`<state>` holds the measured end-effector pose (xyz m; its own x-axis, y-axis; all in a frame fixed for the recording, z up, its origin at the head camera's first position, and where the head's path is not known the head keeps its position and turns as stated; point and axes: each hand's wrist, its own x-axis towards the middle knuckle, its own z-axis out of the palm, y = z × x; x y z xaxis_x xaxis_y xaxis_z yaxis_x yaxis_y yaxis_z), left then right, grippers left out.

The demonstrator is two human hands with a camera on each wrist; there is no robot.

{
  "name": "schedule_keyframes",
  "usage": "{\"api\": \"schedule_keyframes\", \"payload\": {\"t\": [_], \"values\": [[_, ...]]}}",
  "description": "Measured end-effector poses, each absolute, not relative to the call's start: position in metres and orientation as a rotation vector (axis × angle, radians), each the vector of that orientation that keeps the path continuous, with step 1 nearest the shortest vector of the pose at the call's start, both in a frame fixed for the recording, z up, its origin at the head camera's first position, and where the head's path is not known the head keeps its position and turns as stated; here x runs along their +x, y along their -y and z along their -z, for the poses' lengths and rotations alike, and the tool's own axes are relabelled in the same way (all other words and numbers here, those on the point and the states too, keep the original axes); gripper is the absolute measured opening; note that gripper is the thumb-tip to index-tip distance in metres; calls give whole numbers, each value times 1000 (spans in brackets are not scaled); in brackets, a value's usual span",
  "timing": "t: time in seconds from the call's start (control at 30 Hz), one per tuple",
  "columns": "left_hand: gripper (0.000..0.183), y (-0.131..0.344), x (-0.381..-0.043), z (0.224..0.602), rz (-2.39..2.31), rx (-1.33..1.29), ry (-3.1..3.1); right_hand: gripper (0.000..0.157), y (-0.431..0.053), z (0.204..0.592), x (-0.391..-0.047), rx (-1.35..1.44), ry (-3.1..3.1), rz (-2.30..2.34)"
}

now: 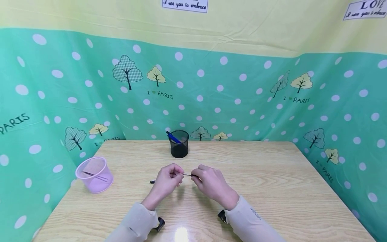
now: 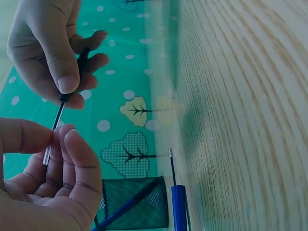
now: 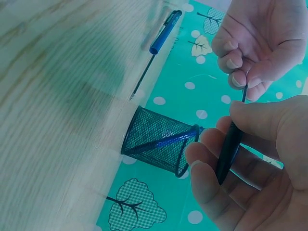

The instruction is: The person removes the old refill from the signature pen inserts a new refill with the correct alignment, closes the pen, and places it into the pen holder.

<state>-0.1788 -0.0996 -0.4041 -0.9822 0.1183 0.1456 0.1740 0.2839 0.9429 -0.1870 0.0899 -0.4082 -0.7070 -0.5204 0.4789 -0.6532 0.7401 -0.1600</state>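
Note:
My left hand (image 1: 166, 178) pinches a thin pen refill (image 2: 58, 115) between thumb and fingertips; its clear end shows past them in the left wrist view. The other end runs into a black pen barrel (image 3: 230, 147), which my right hand (image 1: 209, 181) holds between thumb and curled fingers. Both hands are raised above the table, facing each other. On the table beyond the left hand lies a blue pen barrel (image 3: 164, 37) with a bare refill (image 3: 142, 79) sticking out. In the head view the left hand hides most of it.
At the table's back stands a black mesh pen cup (image 1: 179, 150) with a blue pen (image 1: 173, 137) leaning inside. A pink mesh basket (image 1: 98, 183) at the left edge holds thin dark refills (image 1: 94, 175). A patterned curtain (image 1: 211, 80) hangs behind the wooden table (image 1: 272, 188).

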Motion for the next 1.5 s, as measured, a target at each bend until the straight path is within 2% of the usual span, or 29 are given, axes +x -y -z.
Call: {"api": "schedule_keyframes", "payload": {"t": [0.4,0.6,0.93,1.5], "values": [[8,108,-189,415,1871,-282,2471,4,-90,406,-185,899,2541,-455],[13,120,-196,415,1681,-253,2516,4,-90,405,-185,905,2528,-450],[3,141,-204,409,1244,-285,2692,4,-90,404,-185,909,2531,-451],[17,146,-207,420,720,-352,2950,5,-89,406,-185,908,2530,-437]]}}
